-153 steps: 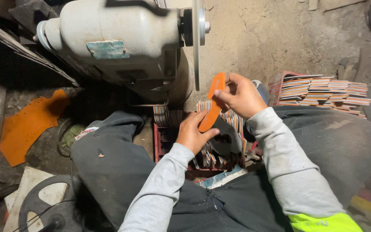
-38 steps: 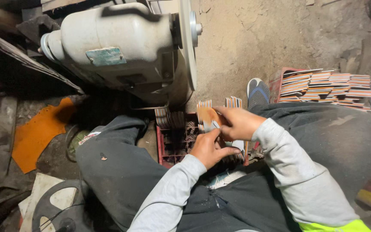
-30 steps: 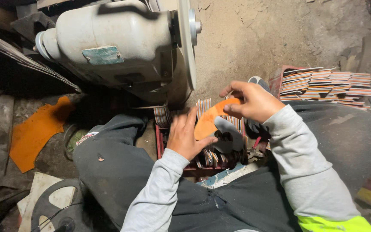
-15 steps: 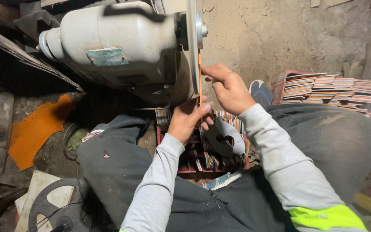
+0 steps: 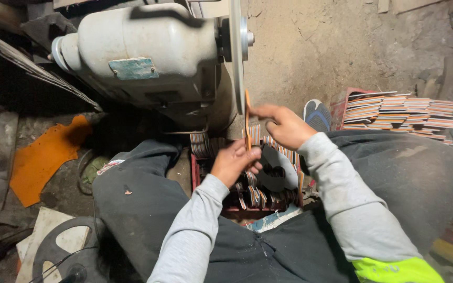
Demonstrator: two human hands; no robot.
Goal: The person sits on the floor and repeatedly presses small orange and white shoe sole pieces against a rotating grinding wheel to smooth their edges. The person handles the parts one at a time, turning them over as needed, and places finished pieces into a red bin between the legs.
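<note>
A thin, flat orange sole-shaped piece point(image 5: 247, 121) is held on edge, upright, just beside the face of the grey metal grinding disc point(image 5: 236, 52); whether the two touch cannot be told. The upper part of the piece is pinched between thumb and fingers of the right hand point(image 5: 283, 126), fingers closed around it. The lower end is gripped by the left hand point(image 5: 234, 162), fingers curled shut on it. The disc is mounted on a large pale grey motor housing point(image 5: 142, 52). Below the hands a red plastic crate point(image 5: 205, 183) is set between the knees, filled with striped flat pieces standing on edge; a dark round disc point(image 5: 276, 167) lies on them. A stack of striped flat pieces point(image 5: 399, 111) is seen at the right on the dirt floor. An orange sheet offcut point(image 5: 45, 157) lies at the left.
</note>
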